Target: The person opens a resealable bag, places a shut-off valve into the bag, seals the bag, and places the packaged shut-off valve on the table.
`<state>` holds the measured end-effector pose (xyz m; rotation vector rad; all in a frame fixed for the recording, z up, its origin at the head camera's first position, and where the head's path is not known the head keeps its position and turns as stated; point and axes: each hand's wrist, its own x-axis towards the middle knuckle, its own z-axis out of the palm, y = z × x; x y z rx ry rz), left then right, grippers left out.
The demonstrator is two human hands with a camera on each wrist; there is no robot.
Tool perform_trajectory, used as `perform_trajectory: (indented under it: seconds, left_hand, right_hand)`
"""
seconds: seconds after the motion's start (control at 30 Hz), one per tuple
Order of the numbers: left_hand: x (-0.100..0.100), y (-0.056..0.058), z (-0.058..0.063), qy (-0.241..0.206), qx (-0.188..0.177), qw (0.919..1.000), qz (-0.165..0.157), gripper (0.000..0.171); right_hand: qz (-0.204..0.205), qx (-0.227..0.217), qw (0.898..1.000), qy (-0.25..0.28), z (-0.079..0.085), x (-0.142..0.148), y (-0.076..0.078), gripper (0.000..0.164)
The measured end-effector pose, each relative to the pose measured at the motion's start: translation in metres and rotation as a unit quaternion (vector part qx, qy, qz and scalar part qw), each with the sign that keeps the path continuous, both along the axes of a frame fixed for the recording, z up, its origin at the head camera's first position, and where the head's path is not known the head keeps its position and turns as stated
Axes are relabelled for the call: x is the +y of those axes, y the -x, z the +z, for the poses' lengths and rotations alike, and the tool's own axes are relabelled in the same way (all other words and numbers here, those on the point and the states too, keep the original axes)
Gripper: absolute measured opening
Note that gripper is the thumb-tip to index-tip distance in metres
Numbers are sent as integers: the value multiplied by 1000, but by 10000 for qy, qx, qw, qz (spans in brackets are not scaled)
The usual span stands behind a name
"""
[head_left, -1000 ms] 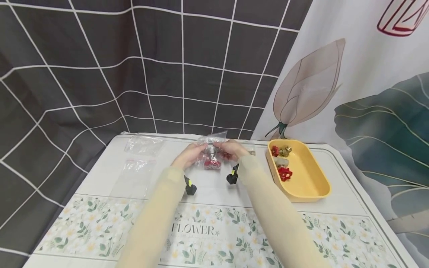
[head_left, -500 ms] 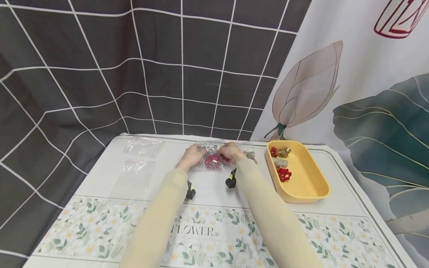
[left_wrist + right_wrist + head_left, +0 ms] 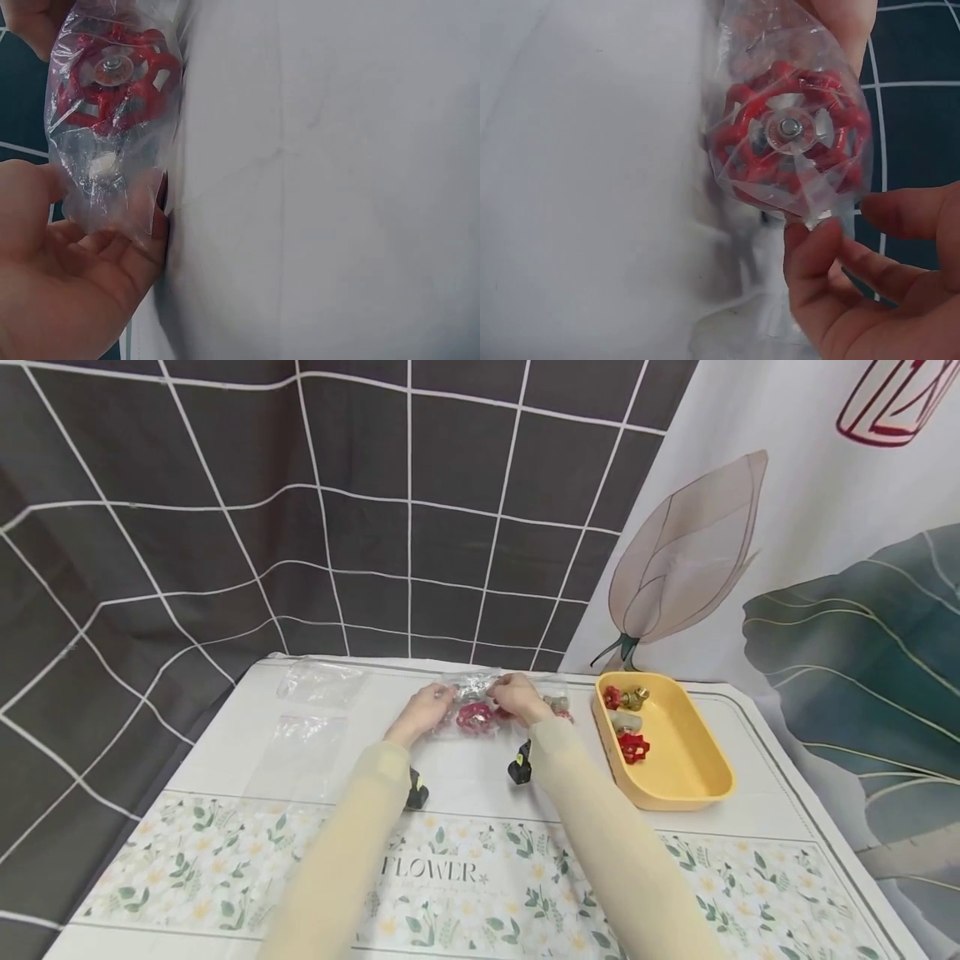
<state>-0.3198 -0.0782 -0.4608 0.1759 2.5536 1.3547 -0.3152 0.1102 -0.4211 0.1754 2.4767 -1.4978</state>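
Between both hands near the table's back edge is a clear plastic bag [image 3: 471, 680] with a valve inside. The valve's red handwheel [image 3: 476, 717] faces up toward the head camera. My left hand [image 3: 426, 708] holds the bag's left side; in the left wrist view its fingers [image 3: 142, 259] curl beneath the plastic, the thumb on the other side. On the right side, my right hand [image 3: 519, 697] pinches the bag close to the handwheel [image 3: 791, 127], as the right wrist view shows. Plastic glare blurs the valve body.
Another bagged valve [image 3: 557, 703] lies just right of the right hand. A yellow tray [image 3: 686, 768] at the right holds valves with red handwheels [image 3: 633, 747]. Flat clear bags [image 3: 307, 752] lie at the left. A dark grid curtain [image 3: 360, 527] hangs behind the table.
The bagged valve has come down from a raised, upright pose to lie lower, its handwheel now facing up. Both hands have kept hold of the bag's sides.
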Motion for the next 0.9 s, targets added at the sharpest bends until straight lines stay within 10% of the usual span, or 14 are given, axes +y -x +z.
perform_trajectory:
  seconds: [0.47,0.9]
  left_hand:
    - [-36,-18,17,313,38,9982,-504,60]
    - [-118,-76,48,1167,903,9888,-228,50]
  right_hand:
    - [200,861,9946,-535,20,0,-17,29]
    - [491,1636,9844,-419,35,-16,-41,25]
